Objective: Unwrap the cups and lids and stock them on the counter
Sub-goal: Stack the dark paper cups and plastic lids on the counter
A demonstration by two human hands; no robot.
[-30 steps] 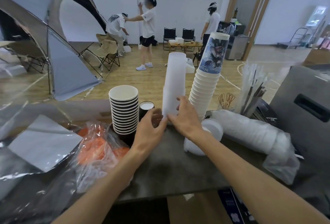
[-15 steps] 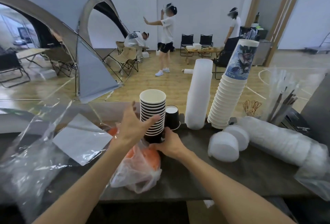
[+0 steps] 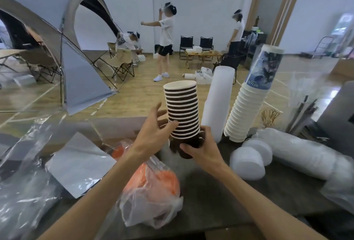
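Here, in the head view, the right hand (image 3: 203, 149) grips the base of the dark cup stack (image 3: 182, 113), just left of the white lid column (image 3: 218, 103), while the left hand (image 3: 153, 134), fingers spread, steadies its side: light, tippy paper, best held low.

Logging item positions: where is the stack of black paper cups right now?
In the head view, centre frame, the stack of black paper cups is held between the left hand and right hand, just left of the tall white stack.
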